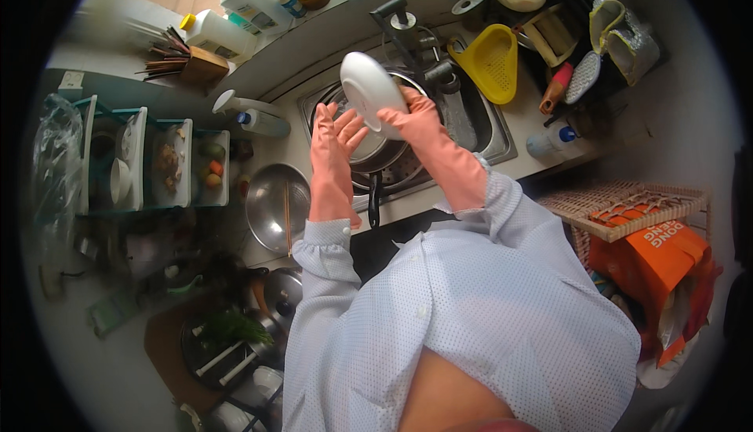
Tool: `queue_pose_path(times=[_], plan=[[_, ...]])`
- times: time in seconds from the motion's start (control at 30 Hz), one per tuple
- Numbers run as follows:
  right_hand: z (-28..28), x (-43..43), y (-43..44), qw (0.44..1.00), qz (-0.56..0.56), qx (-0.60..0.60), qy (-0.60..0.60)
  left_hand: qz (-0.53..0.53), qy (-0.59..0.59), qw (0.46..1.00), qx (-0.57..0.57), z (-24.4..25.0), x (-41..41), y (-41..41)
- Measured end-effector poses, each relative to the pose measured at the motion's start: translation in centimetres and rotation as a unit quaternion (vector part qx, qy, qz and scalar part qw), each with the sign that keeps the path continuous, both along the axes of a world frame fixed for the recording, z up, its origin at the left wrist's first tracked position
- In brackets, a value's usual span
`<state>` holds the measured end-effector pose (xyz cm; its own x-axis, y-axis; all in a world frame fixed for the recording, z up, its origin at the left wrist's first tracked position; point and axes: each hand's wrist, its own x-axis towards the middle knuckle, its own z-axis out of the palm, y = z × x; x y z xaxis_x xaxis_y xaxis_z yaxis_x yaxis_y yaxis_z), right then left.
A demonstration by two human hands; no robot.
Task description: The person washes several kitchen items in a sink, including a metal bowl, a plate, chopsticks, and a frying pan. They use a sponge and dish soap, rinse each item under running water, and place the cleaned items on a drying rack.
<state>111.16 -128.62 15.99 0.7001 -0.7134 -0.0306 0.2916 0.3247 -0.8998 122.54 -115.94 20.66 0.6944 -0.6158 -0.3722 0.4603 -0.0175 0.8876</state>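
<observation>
Both of my hands wear coral rubber gloves over a sink. My right hand [415,117] grips the rim of a white ceramic plate [370,87], which is tilted with its underside towards me. Just left of the plate, my left hand [336,138] has its fingers spread and holds nothing. Below the plate sits a frying pan with a black handle [375,196], partly hidden by plate and gloves. It rests in the left basin of the stainless steel double sink [503,138]. Behind the plate stands the dark faucet [406,32].
A steel bowl with chopsticks [276,214] lies left of the sink. A yellow drain basket [491,67] sits at the right basin's back corner. Plastic bottles [259,5] line the windowsill. A tiered rack [141,161] stands at left, a wicker basket [635,205] at right.
</observation>
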Motion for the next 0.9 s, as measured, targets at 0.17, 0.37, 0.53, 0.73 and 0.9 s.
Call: queue_pose_path(times=[0.17, 0.37, 0.53, 0.73, 0.9], plan=[[-8.5, 0.5, -1.3, 0.969, 0.044, 0.212, -0.122, 0.099, 0.131, 0.985, -0.053, -6.4, 0.0, 3.1], [-5.6, -3.5, 0.0, 0.906, 0.094, 0.39, -0.134, 0.091, 0.297, 0.935, -0.171, -9.3, -1.2, 4.0], [-10.5, -7.9, -2.4, 0.924, 0.155, 0.348, 0.009, 0.048, 0.288, 0.943, -0.16, -11.8, -1.2, 3.5], [-19.0, -14.5, -6.2, 0.933, -0.04, 0.356, 0.012, 0.009, 0.249, 0.957, -0.151, -11.4, -3.4, 0.3], [-17.6, -12.0, -9.6, 0.933, -0.21, 0.026, 0.29, -0.017, 0.314, 0.933, -0.176, -16.2, -5.1, -3.5]])
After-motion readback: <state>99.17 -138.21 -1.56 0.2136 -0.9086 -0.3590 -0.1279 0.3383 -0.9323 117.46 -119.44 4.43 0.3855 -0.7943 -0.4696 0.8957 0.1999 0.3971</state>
